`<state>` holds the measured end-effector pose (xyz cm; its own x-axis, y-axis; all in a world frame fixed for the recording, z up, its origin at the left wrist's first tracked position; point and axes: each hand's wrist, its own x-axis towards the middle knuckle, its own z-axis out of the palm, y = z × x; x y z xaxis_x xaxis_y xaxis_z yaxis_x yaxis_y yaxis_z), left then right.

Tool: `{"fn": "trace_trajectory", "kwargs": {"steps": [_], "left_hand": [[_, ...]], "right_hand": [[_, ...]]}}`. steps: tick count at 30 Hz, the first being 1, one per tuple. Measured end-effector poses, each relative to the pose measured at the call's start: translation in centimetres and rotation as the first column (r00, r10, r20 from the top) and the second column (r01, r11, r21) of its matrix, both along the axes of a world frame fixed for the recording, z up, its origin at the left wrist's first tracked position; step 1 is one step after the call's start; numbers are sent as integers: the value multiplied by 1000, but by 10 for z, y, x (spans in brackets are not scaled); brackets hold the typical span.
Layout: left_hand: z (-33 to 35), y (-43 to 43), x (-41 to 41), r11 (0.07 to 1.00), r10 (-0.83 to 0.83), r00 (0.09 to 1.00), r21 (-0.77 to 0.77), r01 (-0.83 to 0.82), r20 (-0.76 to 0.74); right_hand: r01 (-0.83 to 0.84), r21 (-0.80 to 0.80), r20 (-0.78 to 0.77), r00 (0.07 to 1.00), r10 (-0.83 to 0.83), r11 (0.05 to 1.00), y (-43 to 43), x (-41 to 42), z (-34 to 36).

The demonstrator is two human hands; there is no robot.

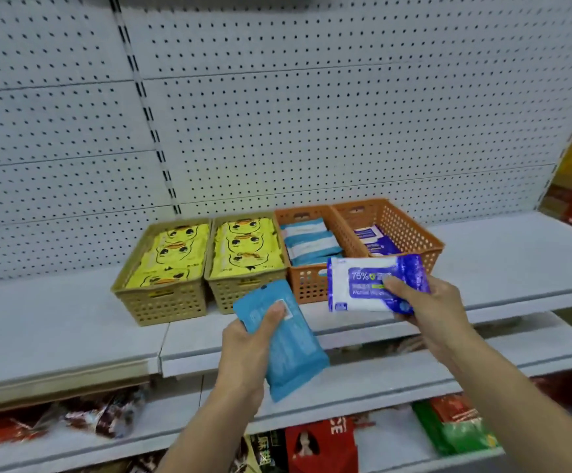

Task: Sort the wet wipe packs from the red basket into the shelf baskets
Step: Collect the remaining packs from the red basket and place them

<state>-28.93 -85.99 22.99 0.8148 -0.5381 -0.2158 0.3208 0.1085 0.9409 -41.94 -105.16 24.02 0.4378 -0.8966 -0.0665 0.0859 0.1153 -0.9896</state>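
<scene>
Hands (243, 339) grip packs (289, 343) — grey shelf (55, 329), pegboard (311, 114) behind.

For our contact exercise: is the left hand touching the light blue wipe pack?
Touching. The head view shows the left hand gripping the light blue wipe pack, thumb pressed on its front.

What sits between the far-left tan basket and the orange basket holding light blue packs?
In the head view, a second tan basket full of yellow duck packs stands between the left tan basket and the orange basket.
</scene>
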Motion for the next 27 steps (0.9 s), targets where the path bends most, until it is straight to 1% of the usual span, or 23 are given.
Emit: {"fn": "trace_trajectory", "kwargs": {"steps": [2,4,7,9,11,13,16,18,22,27], "left_hand": [[4,-25,17,1000,1,1000,-20,-1,-2],[7,-54,36,999,29,999,-36,-28,21],[14,-96,67,994,57,998,-96,-59,-22],[19,-119,85,995,40,997,-93,-46,-70],[24,-145,106,997,0,993,-78,-10,-120],[29,-169,124,997,7,993,-74,-16,-120],[28,-195,144,996,81,990,-17,-83,-117],[26,-205,151,995,97,988,22,-95,-122],[25,-219,164,989,142,986,62,-137,-89],[21,-224,172,971,233,968,82,-226,-89]], "right_hand": [[187,-10,88,979,-185,982,-46,8,1],[308,-5,157,940,-303,952,-89,20,4],[383,-45,156,915,-373,923,-144,44,13],[401,-104,100,915,-392,910,-172,61,19],[368,-179,-16,926,-376,912,-202,83,19],[280,-191,-109,946,-304,941,-226,105,16],[208,-102,-206,952,-225,973,-255,138,5],[162,-35,-260,951,-166,986,-270,158,-8],[113,19,-385,918,-97,993,-299,192,-38],[61,-10,-520,852,-57,998,-322,218,-71]]}}
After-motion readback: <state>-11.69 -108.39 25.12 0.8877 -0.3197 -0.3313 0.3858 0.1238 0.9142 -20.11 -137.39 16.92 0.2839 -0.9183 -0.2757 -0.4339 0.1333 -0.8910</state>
